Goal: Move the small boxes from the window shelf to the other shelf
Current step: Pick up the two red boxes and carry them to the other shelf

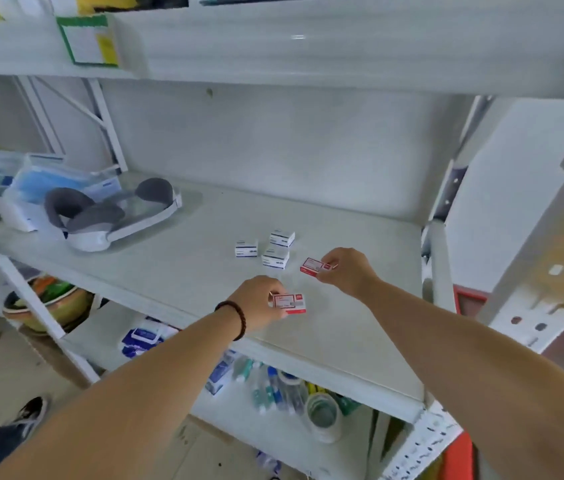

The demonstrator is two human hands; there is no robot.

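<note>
Now each hand, left hand and right hand, is pinching a red box, apparently setting them on the shelf near three white boxes.

Headset at shelf's left end, beside bagged blue masks; patterned bowl below; tape roll on lower level.

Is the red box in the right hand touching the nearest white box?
Apart. The head view shows bare shelf between the right hand's red box and the nearest white box.
</note>
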